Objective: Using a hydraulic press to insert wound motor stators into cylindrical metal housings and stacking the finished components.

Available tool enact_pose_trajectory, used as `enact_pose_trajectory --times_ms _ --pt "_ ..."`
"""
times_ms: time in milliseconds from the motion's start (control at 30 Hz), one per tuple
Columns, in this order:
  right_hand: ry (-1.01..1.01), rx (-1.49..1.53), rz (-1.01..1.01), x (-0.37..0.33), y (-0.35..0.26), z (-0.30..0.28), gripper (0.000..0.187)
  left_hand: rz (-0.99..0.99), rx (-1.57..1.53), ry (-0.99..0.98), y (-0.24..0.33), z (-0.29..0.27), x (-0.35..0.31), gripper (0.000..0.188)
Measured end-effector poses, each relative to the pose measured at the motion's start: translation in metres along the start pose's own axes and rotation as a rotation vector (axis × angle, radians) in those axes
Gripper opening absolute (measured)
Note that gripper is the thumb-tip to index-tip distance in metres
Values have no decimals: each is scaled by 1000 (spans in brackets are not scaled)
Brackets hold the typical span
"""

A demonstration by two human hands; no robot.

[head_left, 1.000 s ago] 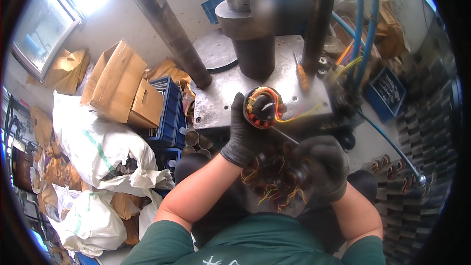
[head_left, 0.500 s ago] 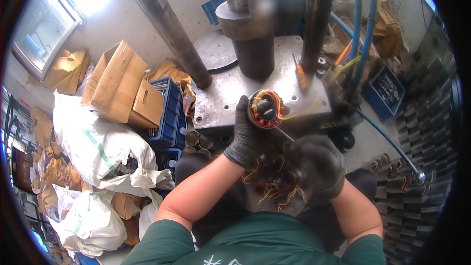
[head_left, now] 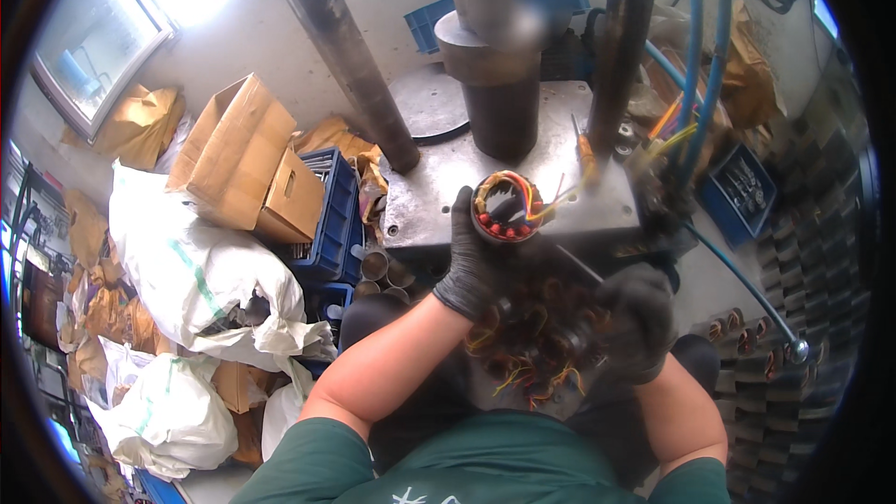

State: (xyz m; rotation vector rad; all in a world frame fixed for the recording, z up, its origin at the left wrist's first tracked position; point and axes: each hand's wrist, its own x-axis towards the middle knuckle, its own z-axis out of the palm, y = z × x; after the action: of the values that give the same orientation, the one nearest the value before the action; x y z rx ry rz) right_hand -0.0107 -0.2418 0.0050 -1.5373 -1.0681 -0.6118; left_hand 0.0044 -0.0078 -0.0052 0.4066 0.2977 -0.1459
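Left grip (head_left: pixel 471 257), thumb (head_left: pixel 463 204) extended, on wire-wound ring (head_left: pixel 507 226)

White marks (head_left: pixel 409 497), apparently lettering, stand on the front of a green shirt (head_left: pixel 485 457), low in the head camera's view. The lower edge cuts through them, leaving only upper strokes in sight, too little to read. At left, green stripes (head_left: pixel 191 280) mark the upper white sack (head_left: pixel 154 224) and the lower white sack (head_left: pixel 191 420); any print on the bags is too faint to make out. Nothing legible shows on the cardboard box (head_left: pixel 229 154) behind them, its brown sides partly taped.
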Motion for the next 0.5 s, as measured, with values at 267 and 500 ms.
enact_pose_trajectory --times_ms 267,500 --pt "-14 6 316 9 15 0 15 22 -41 -291 10 6 -12 102" --pt "-172 -213 178 6 34 21 23 -34 -156 -447 19 -9 -9 106"
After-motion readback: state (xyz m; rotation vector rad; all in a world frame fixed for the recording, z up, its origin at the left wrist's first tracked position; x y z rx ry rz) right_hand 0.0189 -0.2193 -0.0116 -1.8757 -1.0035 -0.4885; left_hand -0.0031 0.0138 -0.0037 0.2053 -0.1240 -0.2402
